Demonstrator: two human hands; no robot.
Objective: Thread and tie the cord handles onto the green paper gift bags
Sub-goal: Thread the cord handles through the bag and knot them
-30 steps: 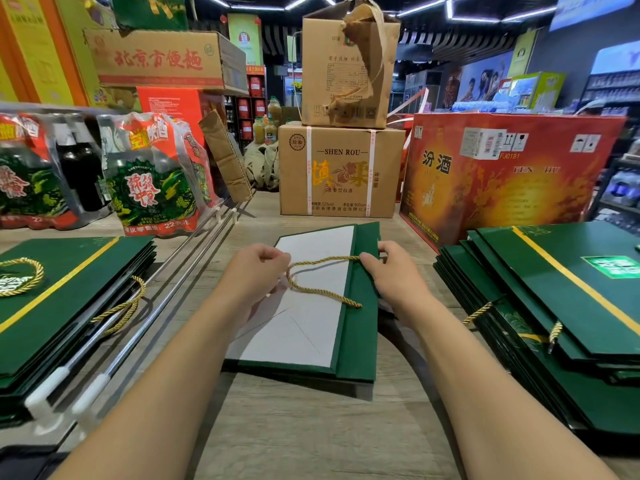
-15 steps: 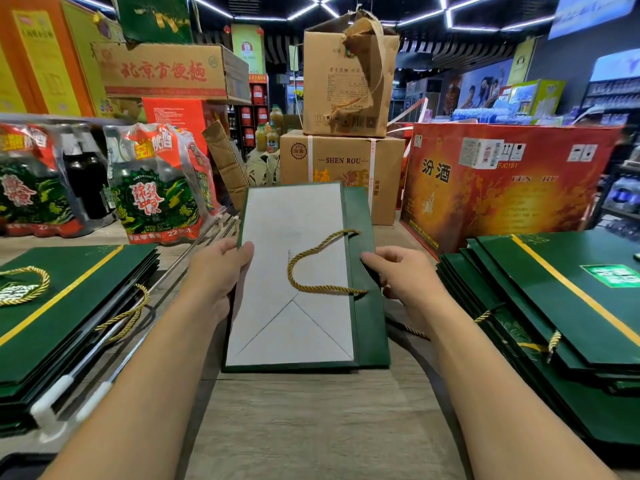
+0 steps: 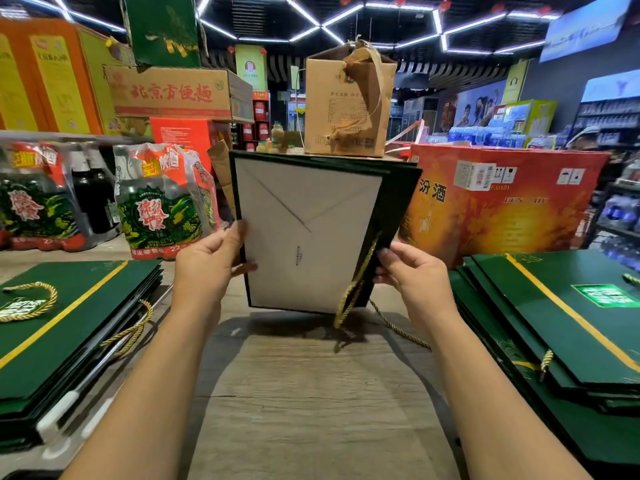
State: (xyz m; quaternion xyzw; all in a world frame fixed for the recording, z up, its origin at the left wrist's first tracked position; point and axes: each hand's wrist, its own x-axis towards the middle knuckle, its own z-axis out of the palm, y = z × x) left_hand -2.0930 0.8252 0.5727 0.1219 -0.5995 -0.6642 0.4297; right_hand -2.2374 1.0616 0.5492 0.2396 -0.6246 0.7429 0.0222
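Saw at far left a left stack of flat green bags point(image 3: 79, 323) on the wooden surface point(image 3: 311, 403), with a gold cord loop point(image 3: 31, 299) on top and shrink-wrapped bottle packs point(image 3: 159, 202) behind. Gripped the left edge of one green bag point(image 3: 311, 237) with the left hand point(image 3: 207, 265), thumb on the pale front, fingers curled round the edge. Held that bag upright in the middle, above the surface, pale folded panel toward the camera. Pinched its right edge with the right hand point(image 3: 412, 275), just beside the gold cord handle point(image 3: 356, 282) dangling from that edge. Saw a loose gold cord point(image 3: 398, 329) trailing on the surface under the right wrist. Found at far right a right stack of green bags point(image 3: 561, 327), yellow-striped, with a red carton point(image 3: 502, 209) behind.
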